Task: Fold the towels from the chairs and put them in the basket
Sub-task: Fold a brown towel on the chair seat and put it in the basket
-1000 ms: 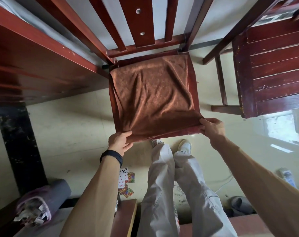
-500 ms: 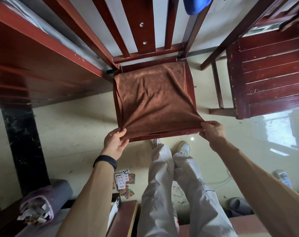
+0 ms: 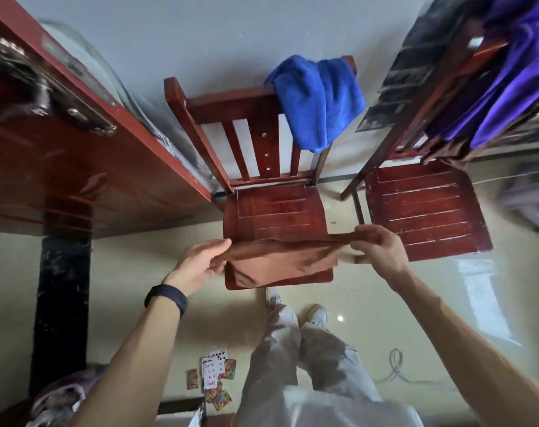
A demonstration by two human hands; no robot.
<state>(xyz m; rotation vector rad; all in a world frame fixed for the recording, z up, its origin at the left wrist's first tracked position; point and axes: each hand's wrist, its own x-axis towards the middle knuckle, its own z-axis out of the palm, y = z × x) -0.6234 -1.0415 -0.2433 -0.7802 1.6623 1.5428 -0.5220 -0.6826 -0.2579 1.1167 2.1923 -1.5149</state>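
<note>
Item in hand: brown towel (image 3: 280, 260), stretched between my two hands over the near edge of the middle chair (image 3: 274, 211), its lower part sagging onto the seat front.

Left hand (image 3: 200, 263): thumb above and fingers below, pinching the towel's left edge. Right hand (image 3: 379, 251): fingers curled and clamped on the right corner.

Handling judgement: light, soft, wholly limp, with a plush nap that should give good purchase. It will not hold a crease by itself, so I judge the corners to be the proper hold, with the top edge kept taut.

Outstanding: blue towel (image 3: 320, 100) draped over the right of the same chair's far back rail; purple cloth (image 3: 508, 72) hanging on the right chair (image 3: 422, 208). No basket is in view.

Markings: no label, brand or writing readable on any towel. Playing cards (image 3: 214, 377) lie on the near floor; pips show, nothing else legible. My black wristband (image 3: 166, 298) is unmarked.
</note>
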